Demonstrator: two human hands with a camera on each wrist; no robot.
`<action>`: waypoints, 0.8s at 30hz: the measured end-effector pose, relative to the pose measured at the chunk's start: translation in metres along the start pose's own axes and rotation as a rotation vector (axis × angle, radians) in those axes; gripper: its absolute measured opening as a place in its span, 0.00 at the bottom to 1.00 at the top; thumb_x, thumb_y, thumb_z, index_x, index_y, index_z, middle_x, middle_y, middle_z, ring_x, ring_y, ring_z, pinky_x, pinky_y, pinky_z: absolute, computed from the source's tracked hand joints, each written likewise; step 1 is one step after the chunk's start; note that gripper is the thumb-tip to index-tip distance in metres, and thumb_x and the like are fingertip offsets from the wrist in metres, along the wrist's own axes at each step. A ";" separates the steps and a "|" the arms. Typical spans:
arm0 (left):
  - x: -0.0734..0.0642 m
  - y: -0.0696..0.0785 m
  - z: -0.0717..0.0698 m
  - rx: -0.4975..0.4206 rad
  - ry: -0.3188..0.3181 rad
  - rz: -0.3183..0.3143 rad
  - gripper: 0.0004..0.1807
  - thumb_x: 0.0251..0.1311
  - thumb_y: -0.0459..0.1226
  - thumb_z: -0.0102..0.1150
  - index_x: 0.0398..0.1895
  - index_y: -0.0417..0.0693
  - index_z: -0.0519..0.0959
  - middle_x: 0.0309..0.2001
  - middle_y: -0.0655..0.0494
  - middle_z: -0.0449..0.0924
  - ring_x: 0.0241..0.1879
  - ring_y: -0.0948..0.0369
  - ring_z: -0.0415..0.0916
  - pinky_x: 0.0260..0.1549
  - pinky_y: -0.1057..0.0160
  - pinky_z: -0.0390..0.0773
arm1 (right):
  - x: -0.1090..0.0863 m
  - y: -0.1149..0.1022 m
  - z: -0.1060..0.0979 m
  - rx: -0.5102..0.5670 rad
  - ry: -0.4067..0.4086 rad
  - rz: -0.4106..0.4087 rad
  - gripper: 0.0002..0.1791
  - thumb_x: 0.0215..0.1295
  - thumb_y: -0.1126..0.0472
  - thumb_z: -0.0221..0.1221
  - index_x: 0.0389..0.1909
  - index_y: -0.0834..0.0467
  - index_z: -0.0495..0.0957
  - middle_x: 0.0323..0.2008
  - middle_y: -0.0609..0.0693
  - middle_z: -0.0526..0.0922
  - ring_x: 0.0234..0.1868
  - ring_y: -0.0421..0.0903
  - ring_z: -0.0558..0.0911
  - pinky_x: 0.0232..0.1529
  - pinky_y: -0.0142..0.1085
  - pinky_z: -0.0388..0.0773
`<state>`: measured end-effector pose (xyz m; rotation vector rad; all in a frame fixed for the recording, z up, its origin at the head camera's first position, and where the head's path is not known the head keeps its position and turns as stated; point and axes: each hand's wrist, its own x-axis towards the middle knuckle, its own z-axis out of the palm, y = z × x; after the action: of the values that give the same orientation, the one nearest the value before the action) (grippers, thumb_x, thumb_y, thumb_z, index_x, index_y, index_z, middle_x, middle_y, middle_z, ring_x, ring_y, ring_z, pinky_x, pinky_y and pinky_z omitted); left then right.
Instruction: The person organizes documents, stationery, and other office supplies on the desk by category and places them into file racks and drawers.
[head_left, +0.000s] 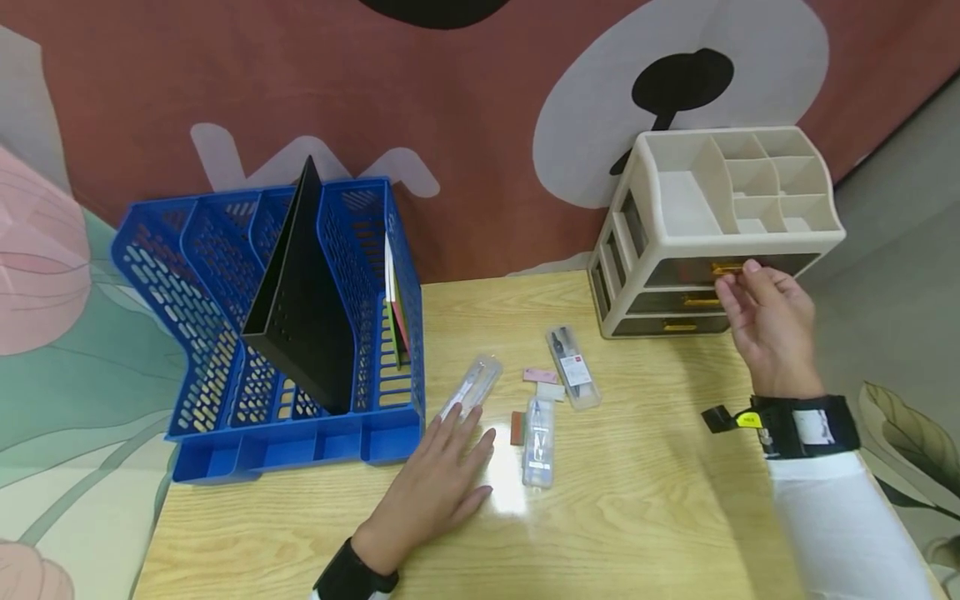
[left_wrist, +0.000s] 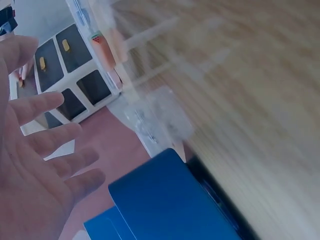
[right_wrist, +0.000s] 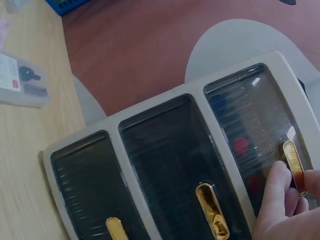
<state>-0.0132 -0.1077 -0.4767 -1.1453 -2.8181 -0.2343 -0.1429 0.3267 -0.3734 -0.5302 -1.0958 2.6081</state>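
My right hand (head_left: 772, 333) is at the top drawer of a cream desktop drawer organizer (head_left: 750, 242), thumb and fingers pinching its gold handle (right_wrist: 294, 162). Through the dark see-through drawer front (right_wrist: 240, 120), red and blue round shapes show faintly. That drawer sits flush with the ones below. My left hand (head_left: 438, 475) is spread over the table with relaxed fingers, holding nothing. Its fingertips overlap the near end of a clear plastic case (head_left: 477, 382) in the head view. Two more clear cases, one (head_left: 538, 446) upright in view and one (head_left: 574, 367) with a white label, lie to its right.
Small pink (head_left: 540, 375), white (head_left: 551, 391) and brown (head_left: 517, 428) blocks lie among the cases. At left stands a blue file rack (head_left: 300, 448) holding a black folder (head_left: 311, 325) and thin booklets (head_left: 395, 312). A patterned cloth (head_left: 480, 150) hangs behind the table.
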 end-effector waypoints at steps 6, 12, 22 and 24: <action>-0.006 -0.004 0.001 0.003 0.024 -0.022 0.38 0.62 0.57 0.54 0.71 0.49 0.64 0.75 0.40 0.54 0.73 0.39 0.48 0.66 0.38 0.61 | -0.003 0.010 -0.010 -0.065 0.075 -0.104 0.19 0.56 0.58 0.68 0.43 0.62 0.72 0.39 0.52 0.72 0.34 0.47 0.75 0.26 0.34 0.82; -0.012 -0.009 0.004 0.004 0.081 -0.038 0.38 0.61 0.56 0.56 0.71 0.48 0.64 0.74 0.39 0.56 0.71 0.40 0.52 0.66 0.39 0.63 | -0.004 0.023 -0.029 -0.004 0.156 -0.003 0.16 0.60 0.65 0.65 0.46 0.60 0.72 0.41 0.52 0.72 0.39 0.46 0.77 0.34 0.36 0.85; -0.015 -0.011 0.006 -0.012 0.094 -0.049 0.39 0.61 0.55 0.56 0.72 0.47 0.63 0.74 0.39 0.55 0.71 0.40 0.52 0.66 0.39 0.62 | 0.003 0.035 -0.034 0.272 0.071 0.230 0.25 0.61 0.69 0.62 0.58 0.52 0.71 0.51 0.52 0.70 0.56 0.46 0.72 0.60 0.44 0.77; -0.015 -0.011 0.007 -0.012 0.098 -0.053 0.39 0.60 0.55 0.56 0.72 0.48 0.63 0.74 0.39 0.56 0.71 0.40 0.52 0.66 0.39 0.62 | 0.005 0.036 -0.032 0.305 0.057 0.237 0.24 0.61 0.71 0.61 0.58 0.54 0.72 0.51 0.53 0.71 0.54 0.46 0.73 0.59 0.43 0.77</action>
<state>-0.0107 -0.1246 -0.4866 -1.0324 -2.7670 -0.3038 -0.1369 0.3240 -0.4218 -0.6933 -0.6320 2.8688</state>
